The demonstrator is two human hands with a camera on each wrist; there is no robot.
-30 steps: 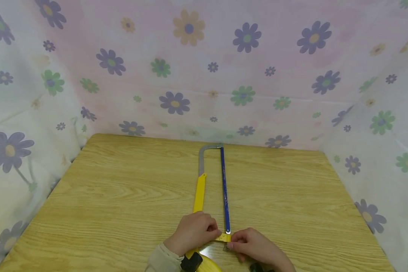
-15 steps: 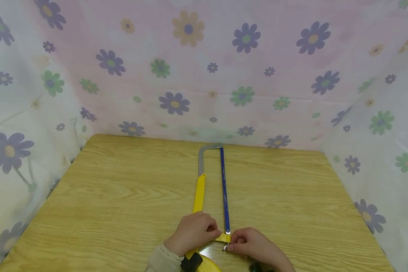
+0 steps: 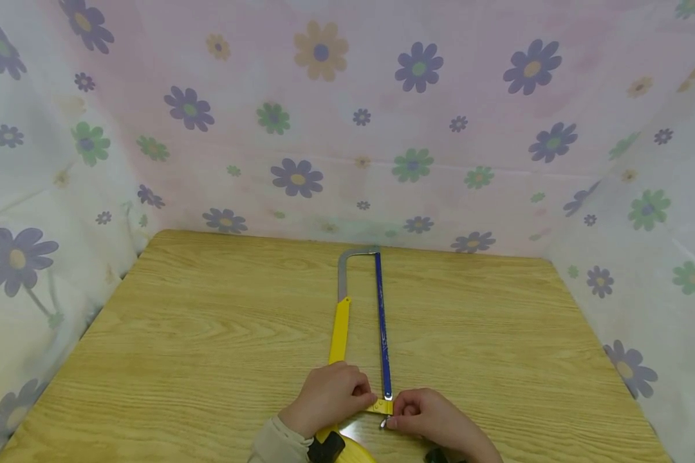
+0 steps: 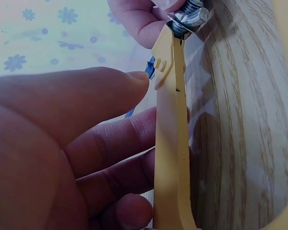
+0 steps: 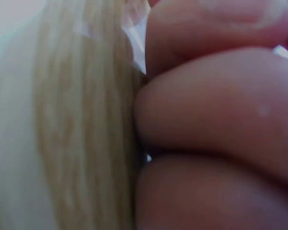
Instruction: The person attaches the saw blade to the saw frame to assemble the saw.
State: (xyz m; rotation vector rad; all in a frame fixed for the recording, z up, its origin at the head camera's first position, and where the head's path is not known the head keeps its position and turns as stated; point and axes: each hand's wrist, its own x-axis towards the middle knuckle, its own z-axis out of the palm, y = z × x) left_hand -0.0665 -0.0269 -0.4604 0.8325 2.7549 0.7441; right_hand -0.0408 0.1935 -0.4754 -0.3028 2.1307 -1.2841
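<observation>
A hacksaw with a yellow and grey frame [image 3: 340, 331] lies on the table, its blue blade [image 3: 384, 328] running along the right side. My left hand [image 3: 333, 395] grips the yellow frame near the handle end; in the left wrist view the thumb and fingers lie along the flat yellow arm [image 4: 170, 143]. At the blade's near end, a silver wing nut [image 4: 194, 20] sits on a threaded bolt. My right hand [image 3: 434, 418] pinches this wing nut, thumb and forefinger at its side. Curled fingers [image 5: 206, 105] fill the right wrist view and hide most of the nut.
The wood-grain table [image 3: 220, 334] stretches out around the saw. Flower-print curtains [image 3: 336, 128] stand at its back and both sides. A black wrist strap [image 3: 326, 446] overlaps the yellow handle [image 3: 354, 452] at the bottom edge.
The right fingers have turned the wing nut, whose silver wing now shows at a different angle; a lower finger has drawn in. My left hand and the hacksaw stay in place.
</observation>
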